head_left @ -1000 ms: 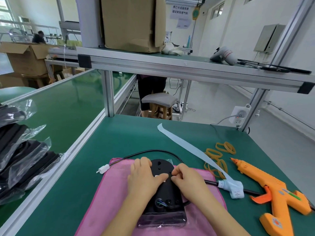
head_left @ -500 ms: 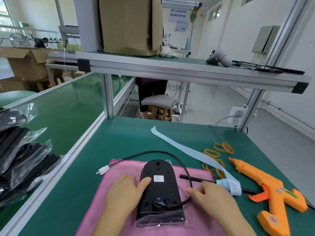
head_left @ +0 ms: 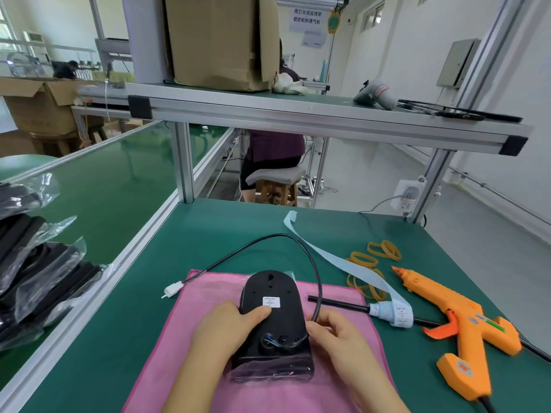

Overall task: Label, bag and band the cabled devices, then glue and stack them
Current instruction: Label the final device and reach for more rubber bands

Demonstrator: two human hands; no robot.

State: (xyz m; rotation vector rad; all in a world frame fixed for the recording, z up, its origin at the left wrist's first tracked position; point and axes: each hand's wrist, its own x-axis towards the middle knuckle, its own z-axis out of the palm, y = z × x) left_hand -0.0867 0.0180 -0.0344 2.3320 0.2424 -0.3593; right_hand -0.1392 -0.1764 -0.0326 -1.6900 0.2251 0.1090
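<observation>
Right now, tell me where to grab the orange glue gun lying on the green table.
Grip the orange glue gun by its handle, the thick limb angled toward you, coming from above with the right hand. It lies flat on its side, nozzle pointing away.

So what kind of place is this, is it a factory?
Probably yes, a small factory's assembly and packing line. A long green conveyor belt runs beside the workbench, bagged black devices are piled at the left, and a glue gun and rubber bands lie ready for work.
</observation>
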